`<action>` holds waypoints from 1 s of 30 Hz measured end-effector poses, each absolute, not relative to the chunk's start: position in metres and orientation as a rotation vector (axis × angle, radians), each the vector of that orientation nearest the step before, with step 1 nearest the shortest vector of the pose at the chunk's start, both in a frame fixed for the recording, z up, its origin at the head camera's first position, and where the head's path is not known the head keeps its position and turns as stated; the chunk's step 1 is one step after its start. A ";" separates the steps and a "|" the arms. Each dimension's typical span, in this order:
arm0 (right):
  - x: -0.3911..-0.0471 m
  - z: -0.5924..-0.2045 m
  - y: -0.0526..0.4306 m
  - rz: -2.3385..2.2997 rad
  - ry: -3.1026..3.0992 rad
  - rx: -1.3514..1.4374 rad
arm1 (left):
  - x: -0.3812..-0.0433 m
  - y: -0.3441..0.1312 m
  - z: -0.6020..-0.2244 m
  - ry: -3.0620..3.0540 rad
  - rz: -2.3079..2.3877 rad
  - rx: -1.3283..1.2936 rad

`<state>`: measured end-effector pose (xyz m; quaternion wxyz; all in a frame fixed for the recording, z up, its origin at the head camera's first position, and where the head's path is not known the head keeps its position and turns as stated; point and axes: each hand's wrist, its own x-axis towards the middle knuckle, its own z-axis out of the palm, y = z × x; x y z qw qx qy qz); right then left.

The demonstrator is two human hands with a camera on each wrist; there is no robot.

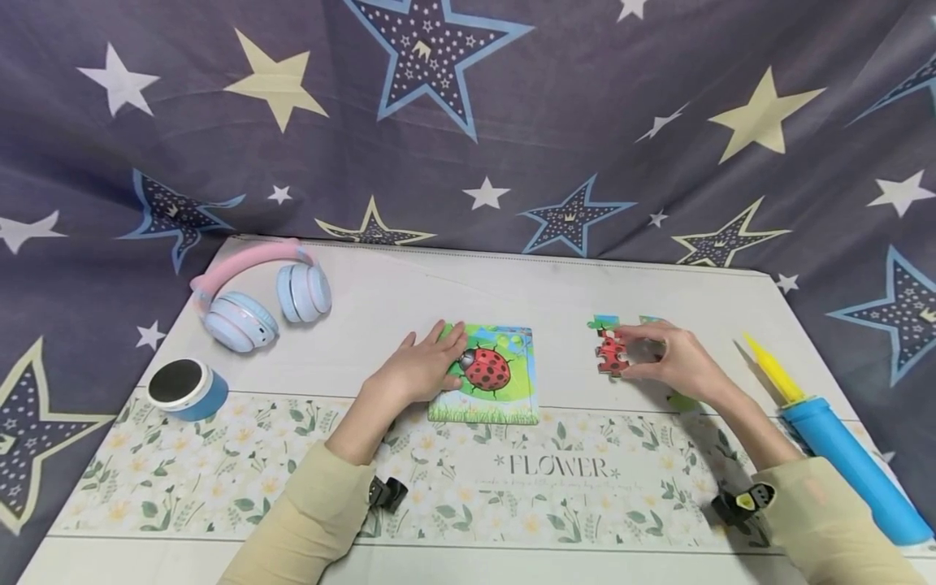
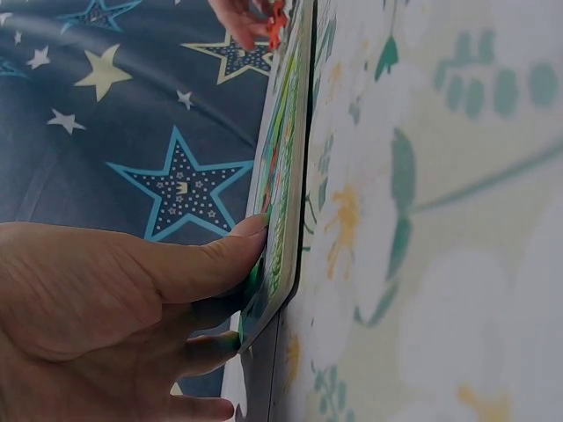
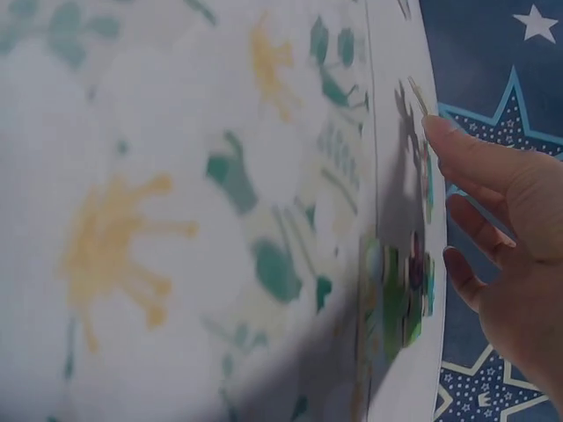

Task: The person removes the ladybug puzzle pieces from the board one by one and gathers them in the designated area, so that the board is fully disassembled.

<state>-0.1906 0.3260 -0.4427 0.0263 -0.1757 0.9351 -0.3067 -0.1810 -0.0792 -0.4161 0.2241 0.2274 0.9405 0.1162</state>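
Observation:
A square picture board (image 1: 486,406) shows a red ladybug on green grass. My left hand (image 1: 418,366) rests on its left side with fingers spread; in the left wrist view the thumb (image 2: 215,264) lies on the board's surface. To the right, my right hand (image 1: 676,357) pinches red, black-spotted jigsaw pieces (image 1: 611,356) between thumb and fingers. In the right wrist view, the thin edge of a held piece (image 3: 417,95) stands off the table at the thumb tip. More green jigsaw pieces (image 1: 682,401) lie under and beside this hand, partly hidden by it.
Pink and blue headphones (image 1: 252,296) lie at the back left, with a blue and white round speaker-like object (image 1: 188,390) before them. A blue pump with a yellow nozzle (image 1: 851,463) lies right of my right arm. A starry curtain (image 1: 468,162) hangs behind the table.

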 end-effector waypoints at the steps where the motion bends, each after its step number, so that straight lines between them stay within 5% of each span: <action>1: -0.190 -0.443 0.327 -0.942 2.888 -0.535 | -0.181 -0.079 -0.416 2.594 0.323 0.628; 20: -0.194 -0.446 0.334 -0.754 2.966 -0.632 | -0.181 -0.078 -0.416 2.583 0.340 0.620; 30: -0.191 -0.433 0.311 -1.022 2.951 -0.515 | -0.186 -0.081 -0.417 2.593 0.376 0.628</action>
